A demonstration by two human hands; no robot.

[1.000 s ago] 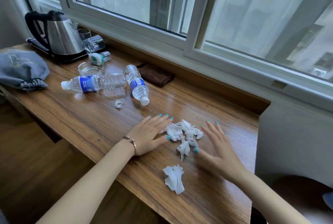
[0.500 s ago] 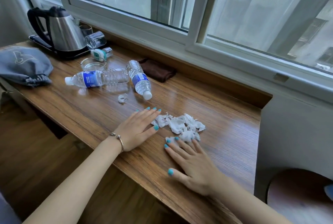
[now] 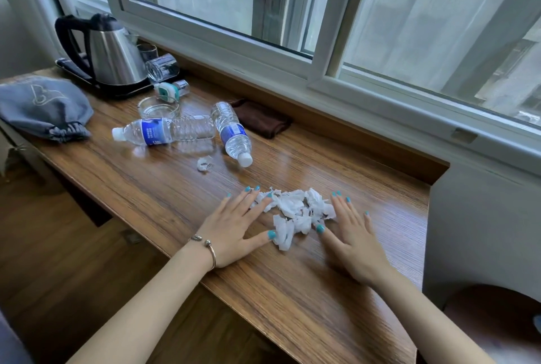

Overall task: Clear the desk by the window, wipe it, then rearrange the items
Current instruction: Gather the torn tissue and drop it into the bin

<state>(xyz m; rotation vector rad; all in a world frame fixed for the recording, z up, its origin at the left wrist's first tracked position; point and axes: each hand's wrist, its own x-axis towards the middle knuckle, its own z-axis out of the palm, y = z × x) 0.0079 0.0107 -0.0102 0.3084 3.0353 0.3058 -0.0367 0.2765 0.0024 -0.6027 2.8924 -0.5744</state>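
A loose heap of crumpled white tissue scraps (image 3: 295, 209) lies on the brown wood-grain tabletop (image 3: 164, 188), toward its near right part, between the two hands. The left hand (image 3: 234, 227) lies flat on the wood with fingers straight and spread, its fingertips and thumb touching the left edge of the heap; a thin metal bangle (image 3: 208, 248) circles that wrist. The right hand (image 3: 352, 235) also lies flat and open, fingers straight, its thumb and inner edge against the right side of the heap. Farther left, one small stray tissue scrap (image 3: 204, 164) sits apart, just near of two clear plastic water bottles with blue labels (image 3: 164, 131) (image 3: 232, 132) lying on their sides. Beyond them are a clear glass ashtray (image 3: 158, 106), a dark brown folded cloth (image 3: 260, 119), a stainless steel electric kettle (image 3: 112, 56) and, far left, a grey drawstring fabric pouch (image 3: 44, 109).
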